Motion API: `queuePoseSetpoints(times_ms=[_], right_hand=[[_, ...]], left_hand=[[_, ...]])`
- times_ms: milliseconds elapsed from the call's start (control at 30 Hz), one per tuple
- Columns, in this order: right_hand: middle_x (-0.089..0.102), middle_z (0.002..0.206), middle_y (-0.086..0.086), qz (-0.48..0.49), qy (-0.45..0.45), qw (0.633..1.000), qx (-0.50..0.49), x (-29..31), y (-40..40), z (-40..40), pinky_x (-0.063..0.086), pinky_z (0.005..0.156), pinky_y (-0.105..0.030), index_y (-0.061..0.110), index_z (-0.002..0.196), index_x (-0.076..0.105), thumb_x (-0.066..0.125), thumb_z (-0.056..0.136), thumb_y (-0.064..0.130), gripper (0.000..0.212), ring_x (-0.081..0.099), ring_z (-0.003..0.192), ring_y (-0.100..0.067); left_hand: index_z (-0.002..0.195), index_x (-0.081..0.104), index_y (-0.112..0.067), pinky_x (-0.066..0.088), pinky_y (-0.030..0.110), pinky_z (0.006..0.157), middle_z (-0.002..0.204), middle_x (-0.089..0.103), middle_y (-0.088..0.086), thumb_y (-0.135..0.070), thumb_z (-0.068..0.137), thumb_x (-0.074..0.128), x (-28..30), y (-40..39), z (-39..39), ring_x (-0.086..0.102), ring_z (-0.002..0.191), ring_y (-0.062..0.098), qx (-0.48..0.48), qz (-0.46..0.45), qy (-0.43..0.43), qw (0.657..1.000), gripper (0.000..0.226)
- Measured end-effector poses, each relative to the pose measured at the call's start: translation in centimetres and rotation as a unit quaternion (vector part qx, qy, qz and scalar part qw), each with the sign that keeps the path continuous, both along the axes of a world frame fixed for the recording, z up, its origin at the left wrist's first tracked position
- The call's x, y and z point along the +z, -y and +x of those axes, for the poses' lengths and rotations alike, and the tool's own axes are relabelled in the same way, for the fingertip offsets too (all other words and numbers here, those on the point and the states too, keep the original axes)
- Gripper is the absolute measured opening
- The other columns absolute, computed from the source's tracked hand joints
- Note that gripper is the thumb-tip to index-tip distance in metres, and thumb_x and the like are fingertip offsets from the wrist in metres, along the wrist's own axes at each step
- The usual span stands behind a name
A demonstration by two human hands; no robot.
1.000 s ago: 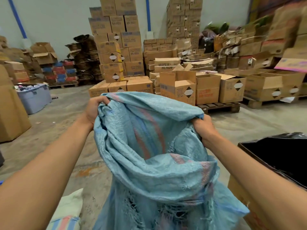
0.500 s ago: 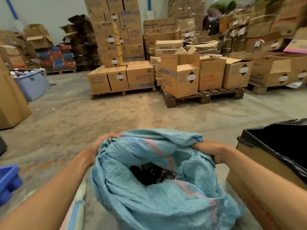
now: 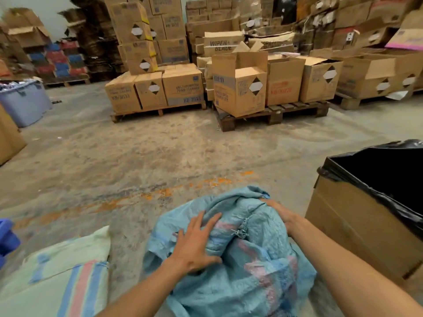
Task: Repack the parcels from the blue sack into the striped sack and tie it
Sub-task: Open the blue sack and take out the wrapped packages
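While both hands press the blue sack (image 3: 240, 266), left (image 3: 196, 243) spread, right (image 3: 280, 213) seemingly flat, a lined box (image 3: 357, 225) stands alongside.

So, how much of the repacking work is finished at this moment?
Nothing looks repacked yet. The striped sack lies flat and seems empty on the floor. In hand: the left hand presses open on the blue sack, and the right hand holds its far side. Moving parcels across and tying the striped sack are left.

Blue sack (image 3: 256, 266) now slumped on floor, mouth apparently closed over; left hand (image 3: 196, 243) flat on it, right hand (image 3: 278, 213) cupping top.
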State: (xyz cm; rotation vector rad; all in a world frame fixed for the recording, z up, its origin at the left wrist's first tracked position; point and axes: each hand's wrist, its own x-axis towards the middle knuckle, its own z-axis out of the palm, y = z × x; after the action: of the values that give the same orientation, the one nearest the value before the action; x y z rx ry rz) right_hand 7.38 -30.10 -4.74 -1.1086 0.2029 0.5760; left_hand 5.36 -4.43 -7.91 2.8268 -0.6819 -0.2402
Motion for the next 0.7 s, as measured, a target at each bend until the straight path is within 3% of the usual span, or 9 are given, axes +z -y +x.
queuePoseSetpoints(times_ms=[67,133,233,300,367,467,533,600,700], right_hand=[[0.072,0.106,-0.019,-0.087,0.015,0.996,0.007,0.3,0.6,0.2,0.057,0.085,-0.045,0.006,0.108,0.074,0.097,0.043,0.043,0.078,0.071,0.092,-0.031],[0.064,0.115,-0.016,-0.305,0.071,0.948,-0.049,0.8,1.8,0.5,0.055,0.088,-0.048,0.014,0.127,0.054,0.095,0.049,0.046,0.094,0.066,0.101,-0.031],[0.052,0.113,-0.003,-0.631,0.281,0.695,-0.200,1.1,2.6,0.5,0.050,0.084,-0.043,0.024,0.121,0.041,0.085,0.066,0.033,0.071,0.054,0.103,-0.025],[0.052,0.108,0.001,-0.576,0.498,0.612,-0.215,1.7,0.5,-1.4,0.049,0.084,-0.041,0.019,0.122,0.048,0.074,0.076,0.027,0.054,0.052,0.099,-0.020],[0.058,0.111,0.001,-0.544,0.575,0.611,0.015,1.7,-2.5,-4.0,0.046,0.089,-0.037,0.025,0.132,0.046,0.063,0.085,0.046,0.054,0.052,0.099,-0.017],[0.062,0.123,-0.010,-0.648,0.428,0.511,0.368,-1.6,-3.3,-6.0,0.030,0.103,-0.042,0.031,0.151,0.020,0.043,0.086,0.069,0.079,0.050,0.107,-0.030],[0.065,0.100,-0.017,-0.676,0.408,0.460,0.406,-3.3,-2.0,-6.8,0.026,0.107,-0.047,0.023,0.137,0.044,0.025,0.085,0.066,0.070,0.050,0.100,-0.033],[0.064,0.099,-0.019,-0.684,0.353,0.467,0.435,-4.0,0.3,-7.5,0.023,0.112,-0.049,0.014,0.112,0.059,0.010,0.086,0.071,0.080,0.050,0.105,-0.032],[0.052,0.142,-0.012,-0.658,0.185,0.541,0.490,-4.0,4.0,-8.1,0.016,0.118,-0.048,0.029,0.145,0.041,-0.004,0.062,0.098,0.117,0.044,0.131,-0.029]], left_hand=[[0.147,0.028,-0.047,0.049,0.046,0.093,0.145,0.048,0.010,-0.014,0.079,0.058,-1.8,-0.4,2.4,0.048,0.129,0.031,0.075,-0.051,0.018,0.996,0.082],[0.133,0.054,-0.030,0.052,0.042,0.082,0.122,0.066,0.012,-0.008,0.075,0.045,-1.3,-1.1,5.3,0.060,0.112,0.035,0.145,-0.141,0.000,0.979,0.063],[0.075,0.058,-0.009,0.040,0.036,0.061,0.080,0.062,0.025,-0.007,0.084,0.042,2.1,-1.1,8.6,0.059,0.077,0.041,0.200,-0.188,-0.060,0.960,0.019],[0.064,0.046,-0.009,0.029,0.030,0.052,0.061,0.048,0.014,-0.003,0.091,0.041,5.6,-0.7,9.7,0.046,0.056,0.026,0.255,-0.247,-0.084,0.931,0.029],[0.070,0.053,-0.003,0.041,0.025,0.048,0.061,0.056,0.012,-0.006,0.097,0.038,8.4,-0.7,10.4,0.051,0.055,0.022,0.293,-0.319,-0.158,0.887,0.031],[0.080,0.065,0.001,0.057,0.032,0.055,0.063,0.068,0.016,-0.011,0.099,0.034,10.5,-1.7,10.8,0.064,0.055,0.028,0.315,-0.383,-0.268,0.826,0.038],[0.083,0.066,0.002,0.057,0.034,0.056,0.072,0.070,0.016,-0.014,0.097,0.037,10.9,-3.3,11.4,0.066,0.059,0.029,0.346,-0.413,-0.301,0.787,0.036],[0.089,0.066,0.000,0.058,0.041,0.068,0.087,0.069,0.017,-0.013,0.087,0.045,11.0,-4.9,11.5,0.067,0.073,0.033,0.382,-0.431,-0.316,0.754,0.025],[0.092,0.065,-0.007,0.056,0.047,0.088,0.099,0.069,0.013,-0.006,0.056,0.057,10.0,-6.7,11.9,0.066,0.094,0.032,0.434,-0.449,-0.334,0.706,0.037]])
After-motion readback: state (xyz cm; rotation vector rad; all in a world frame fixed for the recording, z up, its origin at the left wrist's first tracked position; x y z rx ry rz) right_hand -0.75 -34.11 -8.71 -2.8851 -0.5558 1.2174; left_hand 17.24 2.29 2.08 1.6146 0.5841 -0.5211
